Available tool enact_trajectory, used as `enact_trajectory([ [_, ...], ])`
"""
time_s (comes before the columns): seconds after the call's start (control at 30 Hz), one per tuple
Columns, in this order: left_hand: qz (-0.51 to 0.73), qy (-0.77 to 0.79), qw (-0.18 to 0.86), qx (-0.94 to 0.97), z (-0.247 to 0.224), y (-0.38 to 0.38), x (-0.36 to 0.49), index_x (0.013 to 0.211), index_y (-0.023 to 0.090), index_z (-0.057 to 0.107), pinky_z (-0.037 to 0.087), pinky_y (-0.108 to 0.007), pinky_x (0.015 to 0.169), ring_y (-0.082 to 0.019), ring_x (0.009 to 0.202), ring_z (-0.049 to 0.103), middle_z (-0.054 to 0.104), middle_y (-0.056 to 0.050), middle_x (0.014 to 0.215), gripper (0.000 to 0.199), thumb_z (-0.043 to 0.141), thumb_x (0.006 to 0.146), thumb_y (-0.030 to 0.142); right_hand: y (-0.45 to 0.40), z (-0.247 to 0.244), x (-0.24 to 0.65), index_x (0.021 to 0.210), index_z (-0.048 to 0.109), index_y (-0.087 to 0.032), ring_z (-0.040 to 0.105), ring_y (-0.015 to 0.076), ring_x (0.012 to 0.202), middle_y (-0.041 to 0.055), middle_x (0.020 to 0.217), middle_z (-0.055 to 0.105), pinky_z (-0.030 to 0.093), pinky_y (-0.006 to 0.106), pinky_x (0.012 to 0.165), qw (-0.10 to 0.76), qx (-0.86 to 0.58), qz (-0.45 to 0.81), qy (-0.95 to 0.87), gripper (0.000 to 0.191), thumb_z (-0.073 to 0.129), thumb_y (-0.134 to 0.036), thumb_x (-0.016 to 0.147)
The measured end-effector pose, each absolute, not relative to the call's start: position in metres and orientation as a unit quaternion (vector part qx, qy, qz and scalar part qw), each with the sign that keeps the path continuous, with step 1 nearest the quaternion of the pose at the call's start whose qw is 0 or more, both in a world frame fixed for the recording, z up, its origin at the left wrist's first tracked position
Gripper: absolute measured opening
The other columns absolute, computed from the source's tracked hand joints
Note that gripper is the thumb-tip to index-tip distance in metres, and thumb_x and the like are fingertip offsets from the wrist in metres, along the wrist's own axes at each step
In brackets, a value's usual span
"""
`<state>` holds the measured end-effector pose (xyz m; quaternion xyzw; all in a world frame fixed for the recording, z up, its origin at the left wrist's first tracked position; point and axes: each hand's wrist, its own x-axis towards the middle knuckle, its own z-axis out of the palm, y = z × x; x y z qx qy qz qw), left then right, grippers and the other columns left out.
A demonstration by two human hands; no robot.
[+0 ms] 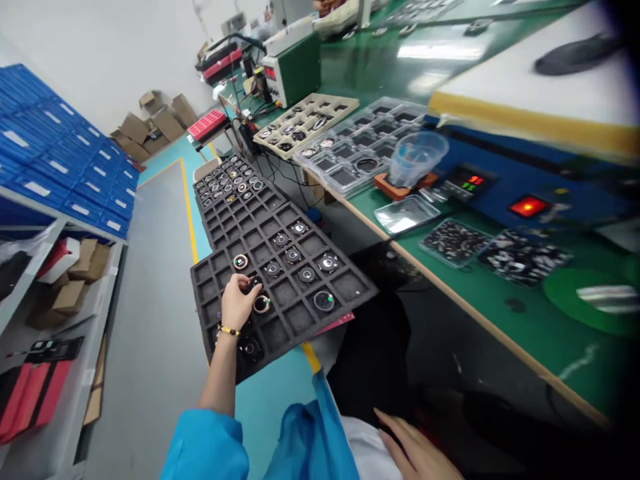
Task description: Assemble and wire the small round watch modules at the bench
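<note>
My left hand (pixel 236 305) reaches over a black compartment tray (pixel 274 333), its fingers closed on a dark round watch case (pixel 254 283). Just below the fingertips lies a gold-rimmed watch ring (pixel 261 304) with a green dot. Another gold-rimmed ring (pixel 241 261) sits a little farther up the tray. Several black watch cases lie in other compartments, one of them a larger watch case (pixel 329 263). A round glass-like disc (pixel 324 301) with a green dot rests near the tray's right side. Low in view, my right hand (pixel 417 450) has its fingers stretched out and holds nothing visible.
A second black tray (pixel 235 183) with many round parts lies beyond. On the green bench (pixel 500 303) to the right stand clear trays (pixel 345 157), a plastic cup (pixel 417 159), boxes of small parts (pixel 454 241) and a blue machine (pixel 565 180). Blue bins (pixel 55 153) line the left.
</note>
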<state>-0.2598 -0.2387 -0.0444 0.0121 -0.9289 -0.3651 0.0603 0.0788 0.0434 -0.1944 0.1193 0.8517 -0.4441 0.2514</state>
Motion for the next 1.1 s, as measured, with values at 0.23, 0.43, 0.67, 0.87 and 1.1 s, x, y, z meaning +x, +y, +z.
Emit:
enact_trajectory([
  [0.23,-0.556,-0.820,-0.121,-0.058,-0.010,-0.175,-0.193,0.113,0.018,0.067,0.059,-0.032,0.078,-0.020,0.083,0.071,0.074,-0.007,0.098,0.040,0.073,0.088,0.050,0.039,-0.146,0.075,0.150,0.056,-0.026,0.061,0.0276,0.136,0.0095,0.147,0.063,0.049,0.045,0.118,0.088,0.148,-0.573,0.802,0.053,0.052,-0.050,0.103],
  [0.43,-0.602,-0.602,-0.514,-0.101,-0.024,-0.074,-0.080,0.102,0.018,0.066,0.057,-0.025,0.067,-0.015,0.072,0.069,0.073,-0.003,0.085,0.037,0.086,0.082,0.041,0.052,-0.078,0.075,0.147,0.056,-0.025,0.064,0.0284,0.128,0.0137,0.137,0.066,0.055,0.044,0.110,-0.214,0.137,-0.575,0.777,0.062,0.077,-0.046,0.092],
  [0.67,-0.525,-0.588,-0.602,-0.128,-0.027,-0.045,-0.056,0.116,0.019,0.073,0.059,-0.027,0.084,-0.020,0.094,0.074,0.078,-0.009,0.104,0.039,0.088,0.082,0.032,0.064,-0.070,0.105,0.134,0.063,-0.024,0.069,0.0240,0.119,0.0117,0.128,0.070,0.059,0.038,0.103,-0.301,0.204,-0.596,0.716,0.050,0.079,-0.043,0.091],
  [0.87,-0.488,-0.592,-0.626,-0.140,-0.019,-0.037,-0.061,0.121,0.021,0.075,0.061,-0.029,0.085,-0.020,0.093,0.075,0.080,-0.009,0.104,0.044,0.090,0.080,0.029,0.064,-0.083,0.110,0.134,0.065,-0.023,0.068,0.0258,0.120,0.0127,0.127,0.070,0.058,0.041,0.103,-0.316,0.215,-0.627,0.679,0.054,0.077,-0.053,0.090],
  [1.1,-0.499,-0.600,-0.613,-0.123,-0.015,-0.033,-0.055,0.119,0.021,0.076,0.062,-0.028,0.082,-0.019,0.086,0.077,0.081,-0.008,0.100,0.045,0.092,0.078,0.030,0.071,-0.085,0.108,0.132,0.066,-0.023,0.068,0.0252,0.119,0.0121,0.127,0.070,0.058,0.041,0.103,-0.327,0.202,-0.640,0.666,0.054,0.077,-0.055,0.089],
])
